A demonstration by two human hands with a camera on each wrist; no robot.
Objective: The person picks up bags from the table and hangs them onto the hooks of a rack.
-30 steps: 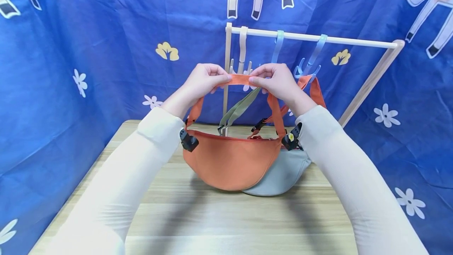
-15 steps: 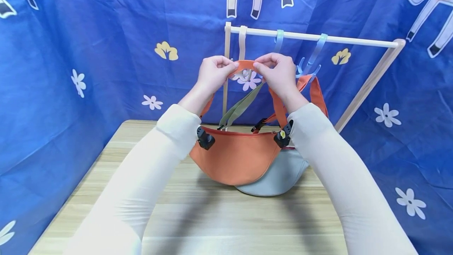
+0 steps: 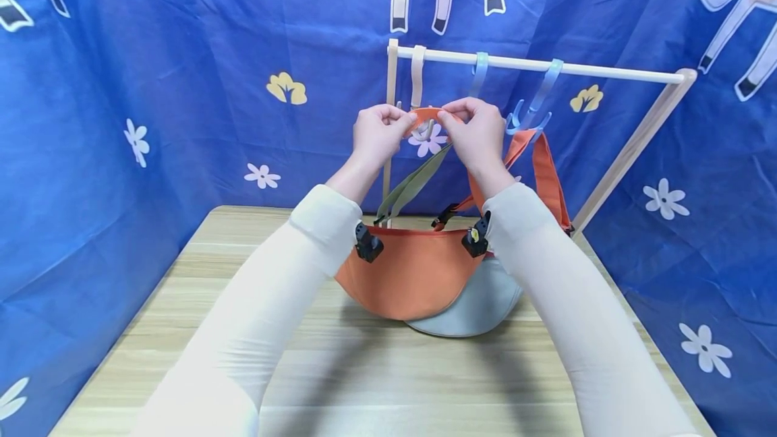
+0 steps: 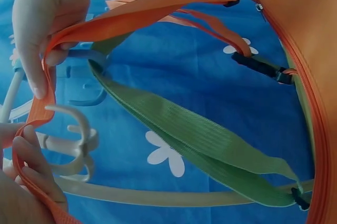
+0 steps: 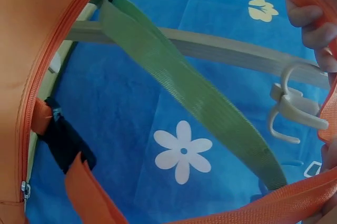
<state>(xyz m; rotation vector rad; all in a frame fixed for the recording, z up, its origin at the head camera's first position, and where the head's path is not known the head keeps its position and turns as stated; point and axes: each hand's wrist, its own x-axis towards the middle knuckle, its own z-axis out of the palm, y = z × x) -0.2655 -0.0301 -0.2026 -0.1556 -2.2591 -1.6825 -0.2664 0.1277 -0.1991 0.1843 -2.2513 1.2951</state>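
Note:
My left hand [image 3: 378, 137] and right hand [image 3: 479, 135] pinch an orange strap [image 3: 427, 113] a short way apart, holding it up as an arch. Below it hangs an orange waist bag [image 3: 403, 278] with a red zip along its top. Close behind the strap is a beige pronged hook [image 4: 80, 142]; one prong tip meets the strap's edge in the left wrist view, but whether the strap rests on it I cannot tell. Beyond the orange bag, a grey-blue waist bag [image 3: 467, 302] hangs partly hidden, its orange strap [image 3: 548, 174] on a blue hook [image 3: 527, 120].
A rack with a white rail [image 3: 613, 71] and wooden posts stands on the wooden table [image 3: 364, 383]. A green strap [image 4: 174, 124] loops over another blue hook [image 4: 89, 56]; its bag is mostly hidden. A blue patterned curtain [image 3: 200, 86] encloses the back and sides.
Both hands have lifted the strap and moved it slightly right, away from me, to the beige hook. The orange bag shifted with it, and the hands are closer together.

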